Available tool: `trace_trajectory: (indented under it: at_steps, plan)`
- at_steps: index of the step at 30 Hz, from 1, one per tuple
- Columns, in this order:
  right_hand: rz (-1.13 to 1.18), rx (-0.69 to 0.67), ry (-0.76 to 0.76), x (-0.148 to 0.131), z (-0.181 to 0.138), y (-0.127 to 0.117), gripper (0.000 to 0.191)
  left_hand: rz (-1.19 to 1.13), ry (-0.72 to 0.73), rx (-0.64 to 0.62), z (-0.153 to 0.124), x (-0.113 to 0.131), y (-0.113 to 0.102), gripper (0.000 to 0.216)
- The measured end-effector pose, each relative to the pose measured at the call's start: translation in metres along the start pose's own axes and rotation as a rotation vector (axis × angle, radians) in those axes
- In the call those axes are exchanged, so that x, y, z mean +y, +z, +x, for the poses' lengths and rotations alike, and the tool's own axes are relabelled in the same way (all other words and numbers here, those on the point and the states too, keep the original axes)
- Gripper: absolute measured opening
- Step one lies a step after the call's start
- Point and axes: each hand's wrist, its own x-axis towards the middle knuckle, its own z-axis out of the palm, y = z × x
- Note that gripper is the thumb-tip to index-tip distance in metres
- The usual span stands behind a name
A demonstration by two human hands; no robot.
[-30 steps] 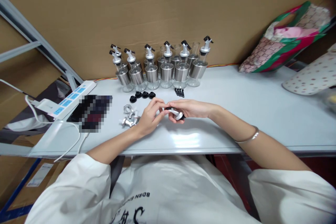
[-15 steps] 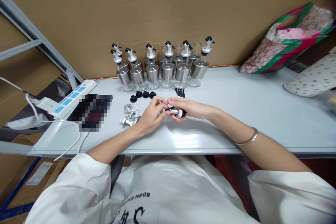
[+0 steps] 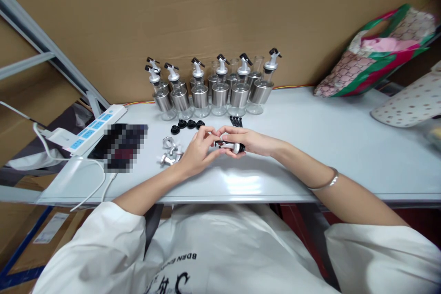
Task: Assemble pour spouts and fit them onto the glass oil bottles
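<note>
Both of my hands meet over the middle of the grey table [image 3: 310,147]. My right hand [image 3: 253,141] grips a small silver pourer spout with a black ring [image 3: 231,146], lying sideways. My left hand [image 3: 198,151] pinches at the spout's left end, fingers curled. Several loose silver spouts [image 3: 169,154] lie just left of my left hand. Three black stoppers [image 3: 188,125] and a few thin black levers [image 3: 236,121] rest behind my hands. A row of several glass and steel dispenser bottles [image 3: 213,92] with fitted spouts stands at the back.
A white power strip [image 3: 93,129] with cables and a blurred dark phone [image 3: 120,147] lie at the left. A colourful bag [image 3: 372,55] and a dotted cloth item [image 3: 409,103] sit at the right. Cardboard forms the wall behind. A bracelet circles my right wrist.
My hands shifted slightly away from me with the spout. The fingers of my left hand moved closer in on the spout's end.
</note>
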Motion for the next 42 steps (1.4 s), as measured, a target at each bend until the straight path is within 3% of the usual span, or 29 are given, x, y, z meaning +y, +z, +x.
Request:
trace_trajectory:
  at_steps: [9,20,24,33,38,42]
  plan:
    - [-0.012,0.037,0.057,0.002,0.002,-0.001,0.034,0.223,0.036,0.029,0.002,-0.001,-0.001,0.039]
    - [-0.126,0.239,-0.197,0.003,0.004,0.005,0.046,0.194,-0.086,-0.013,0.005,-0.001,0.000,0.053]
    - [-0.250,0.388,-0.230,0.007,0.004,0.006,0.049,0.163,-0.075,-0.045,0.005,0.000,0.000,0.051]
    - [-0.435,0.465,-0.312,0.003,0.002,0.011,0.066,0.154,-0.017,-0.115,0.003,0.005,0.000,0.047]
    - [-0.430,0.462,-0.343,0.002,0.003,0.012,0.060,0.318,0.038,-0.078,0.005,0.005,-0.002,0.045]
    - [-0.341,0.339,-0.308,0.006,0.003,0.009,0.043,0.472,0.064,-0.066,0.008,0.001,-0.008,0.039]
